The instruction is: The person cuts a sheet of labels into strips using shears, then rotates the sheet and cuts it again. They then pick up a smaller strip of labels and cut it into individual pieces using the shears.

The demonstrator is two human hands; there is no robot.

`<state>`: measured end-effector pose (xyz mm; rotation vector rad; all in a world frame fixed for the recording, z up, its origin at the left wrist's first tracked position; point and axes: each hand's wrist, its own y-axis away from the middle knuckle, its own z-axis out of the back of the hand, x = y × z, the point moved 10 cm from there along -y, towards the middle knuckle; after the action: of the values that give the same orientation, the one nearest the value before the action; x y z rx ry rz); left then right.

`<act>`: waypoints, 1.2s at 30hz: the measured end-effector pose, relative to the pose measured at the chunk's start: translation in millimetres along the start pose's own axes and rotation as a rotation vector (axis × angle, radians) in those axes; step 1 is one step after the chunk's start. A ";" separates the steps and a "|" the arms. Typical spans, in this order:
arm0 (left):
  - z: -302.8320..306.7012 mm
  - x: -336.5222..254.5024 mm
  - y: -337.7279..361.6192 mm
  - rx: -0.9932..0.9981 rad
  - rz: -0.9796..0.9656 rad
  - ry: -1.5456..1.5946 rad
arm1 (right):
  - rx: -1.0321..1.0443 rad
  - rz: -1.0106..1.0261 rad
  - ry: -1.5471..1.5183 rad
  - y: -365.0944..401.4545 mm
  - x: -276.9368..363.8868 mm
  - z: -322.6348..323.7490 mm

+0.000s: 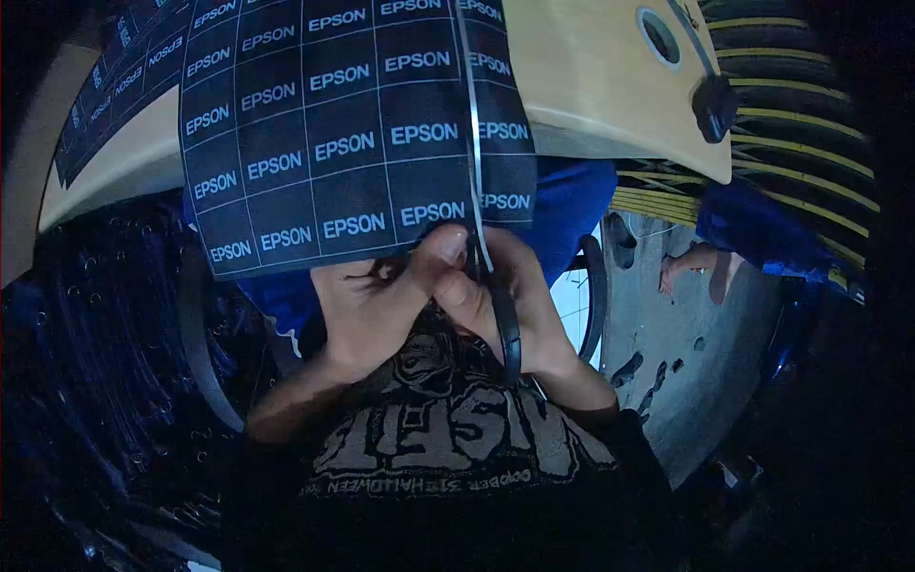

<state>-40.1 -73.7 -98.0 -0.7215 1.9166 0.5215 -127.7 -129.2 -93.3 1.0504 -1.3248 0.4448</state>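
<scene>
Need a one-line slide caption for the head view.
Head view: left hand and right hand meet at the lower edge of a dark EPSON-printed sheet, beside a pale tabletop.

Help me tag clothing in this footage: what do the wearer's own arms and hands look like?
The left hand and right hand are bare, with no glove or ring showing. No watch shows on either wrist; dark sleeves begin further up the forearms.

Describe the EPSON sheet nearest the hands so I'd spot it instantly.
Start at the pale table. Across its near edge extends a black sheet, its lower edge at the left hand. Unlike the other sheet, upper left, this one has a silvery strip crossing in front.
</scene>
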 end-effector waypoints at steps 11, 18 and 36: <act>-1.4 4.9 4.0 0.062 -0.036 0.054 | 0.008 0.040 0.047 -2.4 -0.8 -0.3; -2.2 2.5 5.8 0.074 -0.069 -0.004 | 0.017 -0.125 0.055 1.7 -11.5 1.6; -1.5 11.1 14.3 0.163 -0.041 0.043 | 0.008 0.023 0.062 -2.0 6.5 1.3</act>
<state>-54.6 -67.1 -106.7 -0.6690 1.9538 0.3218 -125.3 -133.1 -88.2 1.0212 -1.2822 0.4959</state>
